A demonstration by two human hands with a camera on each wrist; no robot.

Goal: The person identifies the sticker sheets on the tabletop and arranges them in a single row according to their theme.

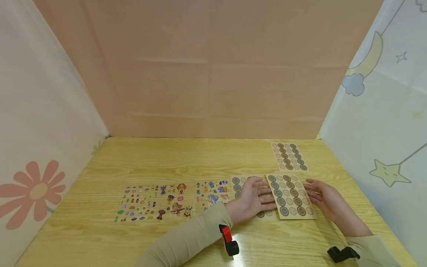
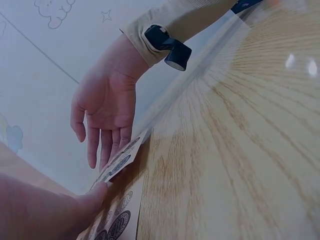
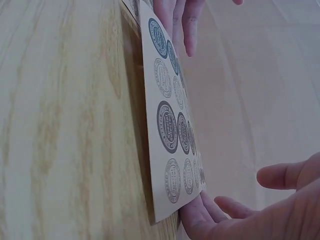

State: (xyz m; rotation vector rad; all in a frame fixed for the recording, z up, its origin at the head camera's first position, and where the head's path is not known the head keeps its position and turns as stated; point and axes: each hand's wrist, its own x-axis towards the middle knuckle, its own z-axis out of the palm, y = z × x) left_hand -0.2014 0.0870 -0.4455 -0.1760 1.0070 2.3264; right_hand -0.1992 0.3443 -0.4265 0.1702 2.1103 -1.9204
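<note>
A tan sheet of round stickers [image 1: 291,196], printed in rows of dark and pale circles, is tilted slightly above the table between both hands. My left hand [image 1: 248,200] is at its left edge with fingers extended, palm facing the sheet. At the right edge, the fingers of my right hand [image 1: 328,203] reach behind and under the sheet, while its thumb [image 3: 282,176] stands apart in the right wrist view. Under the left hand lies a second round-sticker sheet [image 1: 236,180], partly hidden. The left wrist view shows the lifted sheet [image 2: 120,162] edge-on above it.
A third round-sticker sheet [image 1: 289,157] lies farther back on the right. To the left are a small sheet of colourful cartoon stickers [image 1: 211,193] and a wider clear sheet of cartoon stickers [image 1: 150,202]. Covered walls [image 1: 207,74] enclose the wooden table [image 1: 186,155] at the back and sides.
</note>
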